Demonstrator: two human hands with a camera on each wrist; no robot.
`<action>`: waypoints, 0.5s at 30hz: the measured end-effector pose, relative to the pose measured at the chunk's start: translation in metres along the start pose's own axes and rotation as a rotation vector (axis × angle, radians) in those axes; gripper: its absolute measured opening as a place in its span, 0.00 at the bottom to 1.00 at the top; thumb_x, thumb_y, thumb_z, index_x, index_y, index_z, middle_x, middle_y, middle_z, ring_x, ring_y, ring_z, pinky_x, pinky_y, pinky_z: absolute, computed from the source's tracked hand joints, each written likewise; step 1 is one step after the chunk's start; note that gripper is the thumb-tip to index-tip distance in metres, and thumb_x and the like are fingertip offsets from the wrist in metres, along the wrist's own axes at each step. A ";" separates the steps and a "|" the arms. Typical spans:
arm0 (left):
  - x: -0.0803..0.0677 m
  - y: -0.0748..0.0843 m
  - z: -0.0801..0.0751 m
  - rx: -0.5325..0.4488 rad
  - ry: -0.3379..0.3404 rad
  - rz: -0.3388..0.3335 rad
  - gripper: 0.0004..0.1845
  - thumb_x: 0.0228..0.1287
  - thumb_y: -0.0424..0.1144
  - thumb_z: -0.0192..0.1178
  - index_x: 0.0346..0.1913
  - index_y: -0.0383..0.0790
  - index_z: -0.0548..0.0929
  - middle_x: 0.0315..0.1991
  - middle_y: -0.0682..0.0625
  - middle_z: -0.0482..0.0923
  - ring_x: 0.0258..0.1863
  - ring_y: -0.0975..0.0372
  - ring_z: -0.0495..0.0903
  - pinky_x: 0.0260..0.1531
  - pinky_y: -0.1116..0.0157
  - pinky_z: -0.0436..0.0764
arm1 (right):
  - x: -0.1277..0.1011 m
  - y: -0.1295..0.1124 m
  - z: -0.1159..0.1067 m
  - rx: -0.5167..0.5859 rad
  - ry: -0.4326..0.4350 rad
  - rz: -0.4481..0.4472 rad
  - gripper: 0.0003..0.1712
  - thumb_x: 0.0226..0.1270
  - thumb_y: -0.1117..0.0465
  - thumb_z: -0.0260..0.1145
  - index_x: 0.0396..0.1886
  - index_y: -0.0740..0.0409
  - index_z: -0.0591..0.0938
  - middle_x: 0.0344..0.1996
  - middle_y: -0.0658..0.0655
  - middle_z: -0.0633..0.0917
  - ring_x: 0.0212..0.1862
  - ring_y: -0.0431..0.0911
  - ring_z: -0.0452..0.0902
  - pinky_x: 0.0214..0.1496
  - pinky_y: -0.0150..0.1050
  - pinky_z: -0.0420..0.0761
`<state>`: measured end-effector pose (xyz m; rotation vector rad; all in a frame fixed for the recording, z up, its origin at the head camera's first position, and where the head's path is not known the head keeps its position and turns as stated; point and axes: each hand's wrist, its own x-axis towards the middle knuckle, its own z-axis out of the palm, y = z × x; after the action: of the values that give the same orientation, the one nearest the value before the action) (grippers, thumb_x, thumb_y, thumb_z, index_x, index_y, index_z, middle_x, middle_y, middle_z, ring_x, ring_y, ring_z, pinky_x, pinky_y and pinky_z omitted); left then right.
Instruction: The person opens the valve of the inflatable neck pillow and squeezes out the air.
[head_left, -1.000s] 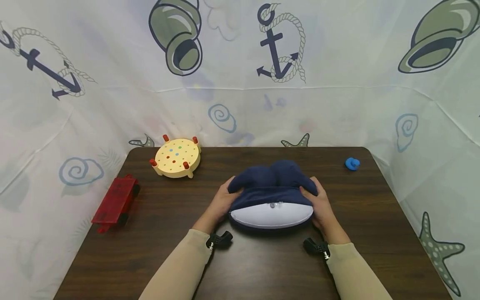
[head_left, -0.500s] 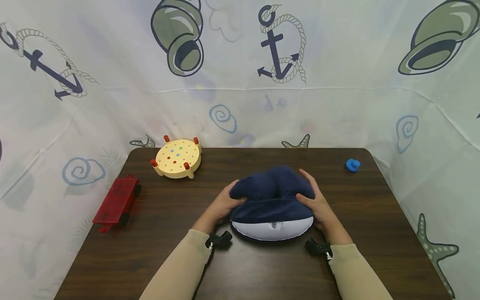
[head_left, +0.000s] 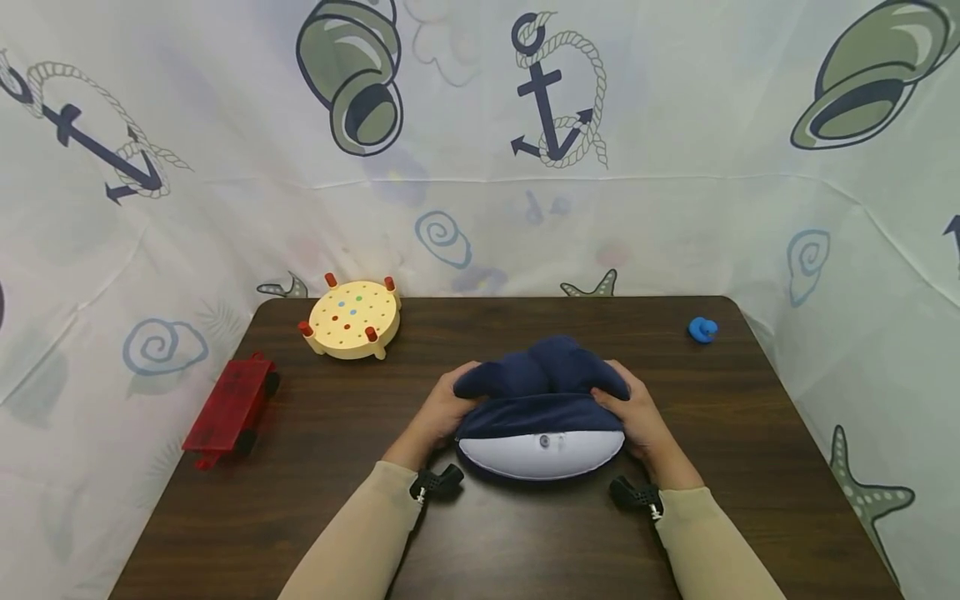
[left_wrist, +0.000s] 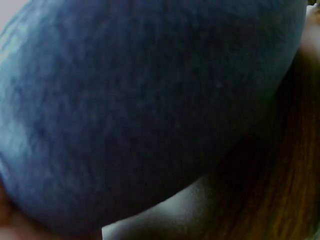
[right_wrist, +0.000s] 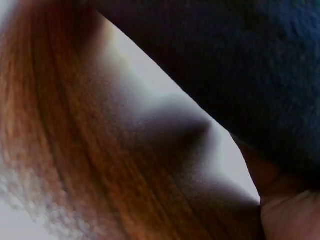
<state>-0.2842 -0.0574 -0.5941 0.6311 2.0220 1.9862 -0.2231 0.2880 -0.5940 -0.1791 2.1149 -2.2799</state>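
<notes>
A plump navy neck pillow (head_left: 551,412) is in the middle of the head view, its soft lobes at the back and a white panel with a small round snap facing the person. My left hand (head_left: 452,407) grips its left end, thumb on top near the fold. At the opposite end my right hand (head_left: 636,412) holds it the same way, fingers behind and thumb in front. Navy fabric of the neck pillow (left_wrist: 150,100) fills most of the left wrist view. In the right wrist view, part of my right hand (right_wrist: 292,212) presses against the dark cloth.
On the brown table (head_left: 517,550), a yellow round toy with dotted top and red pegs (head_left: 354,319) stands at back left. A red wheeled toy cart (head_left: 231,407) lies near the left edge. A small blue toy (head_left: 702,330) sits at back right.
The pillow has come slightly toward the person, and its front has tilted. My right fingers, spread half a second ago, are now back around its end.
</notes>
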 end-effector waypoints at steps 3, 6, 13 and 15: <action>0.000 0.001 0.002 0.003 0.013 0.004 0.14 0.64 0.24 0.70 0.52 0.34 0.85 0.41 0.58 0.84 0.44 0.63 0.81 0.50 0.68 0.81 | 0.001 0.000 -0.002 -0.023 0.008 -0.013 0.16 0.77 0.69 0.70 0.59 0.50 0.83 0.50 0.43 0.85 0.53 0.39 0.80 0.54 0.32 0.81; 0.001 0.002 0.002 0.008 0.026 -0.004 0.13 0.64 0.24 0.69 0.50 0.33 0.84 0.40 0.56 0.83 0.43 0.62 0.80 0.48 0.68 0.80 | 0.001 -0.001 -0.002 -0.024 0.025 -0.009 0.15 0.77 0.70 0.69 0.57 0.52 0.83 0.48 0.44 0.84 0.51 0.39 0.79 0.52 0.33 0.81; 0.006 -0.003 0.001 -0.114 0.121 -0.146 0.30 0.70 0.29 0.70 0.72 0.49 0.78 0.65 0.53 0.81 0.64 0.59 0.78 0.66 0.65 0.76 | 0.002 -0.004 0.001 0.063 0.088 0.039 0.25 0.84 0.59 0.65 0.76 0.51 0.75 0.64 0.46 0.81 0.63 0.40 0.77 0.61 0.32 0.81; 0.007 -0.004 0.001 -0.166 0.129 -0.162 0.35 0.71 0.30 0.70 0.76 0.55 0.74 0.72 0.51 0.76 0.70 0.56 0.74 0.69 0.61 0.73 | 0.002 -0.004 0.002 0.111 0.086 0.045 0.30 0.86 0.54 0.63 0.82 0.47 0.69 0.70 0.47 0.76 0.67 0.41 0.75 0.64 0.31 0.80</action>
<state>-0.2903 -0.0529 -0.5971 0.3012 1.8843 2.1162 -0.2246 0.2862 -0.5898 -0.0314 2.0005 -2.4121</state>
